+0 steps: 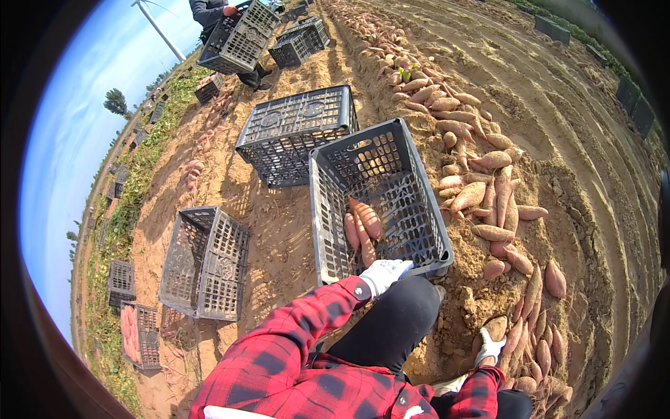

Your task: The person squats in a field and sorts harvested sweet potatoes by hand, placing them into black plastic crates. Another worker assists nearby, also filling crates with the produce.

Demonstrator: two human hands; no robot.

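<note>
My left hand point(386, 274), in a white and blue work glove, lies on the near rim of a black plastic crate point(433, 209); its fingers are partly hidden, so its grip is unclear. Inside that crate, at the left, rest several sweet potatoes point(368, 221). At the lower right my right hand point(490, 348), in a white glove, is closed around a soil-covered sweet potato point(496, 328) at the edge of the pile. A long row of sweet potatoes point(492, 233) lies on the soil right of the crate.
An upturned black crate point(298, 118) stands just beyond the open one. Another crate point(222, 267) stands at the left, near a filled one point(141, 335). At the top a co-worker point(209, 13) holds a crate point(241, 39). Furrowed soil point(555, 131) runs along the right.
</note>
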